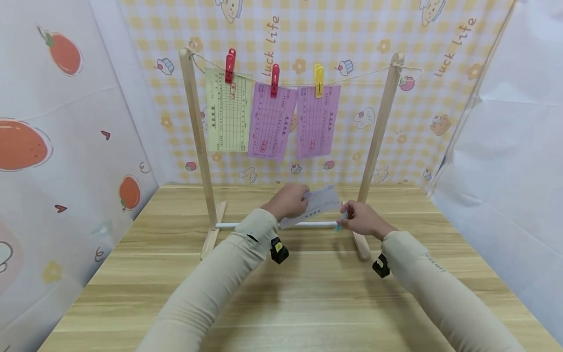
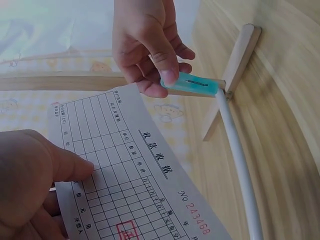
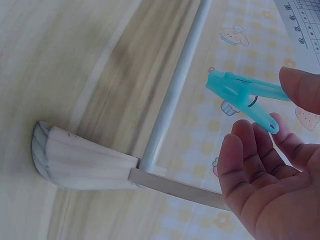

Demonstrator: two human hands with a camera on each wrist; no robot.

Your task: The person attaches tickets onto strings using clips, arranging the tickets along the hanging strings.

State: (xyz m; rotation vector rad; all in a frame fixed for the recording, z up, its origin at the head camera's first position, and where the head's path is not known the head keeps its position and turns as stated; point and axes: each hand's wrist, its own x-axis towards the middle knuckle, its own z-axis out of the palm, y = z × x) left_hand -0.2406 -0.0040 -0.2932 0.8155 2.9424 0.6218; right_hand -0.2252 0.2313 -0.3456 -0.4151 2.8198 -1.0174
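My left hand [image 1: 290, 200] pinches a white receipt slip [image 1: 323, 199] along one edge, thumb on its printed face in the left wrist view. Printed grid lines and a red number show on the slip [image 2: 125, 170]. To its right, my right hand [image 1: 362, 218] holds a turquoise clothespin [image 3: 245, 92] by its handles, between thumb and fingers. The clothespin is apart from the slip. Above both hands, a yellow-green slip [image 1: 228, 117] and two purple slips, one left [image 1: 271, 124] and one right [image 1: 318, 124], hang from a string.
Red clips, one left [image 1: 230, 66] and one nearer the middle [image 1: 274, 80], and a yellow clip [image 1: 318, 80] grip the hanging slips. The string runs between a left wooden post [image 1: 198, 132] and a right one [image 1: 380, 127]. A white rod [image 1: 233, 225] joins their feet on the wooden table [image 1: 316, 303].
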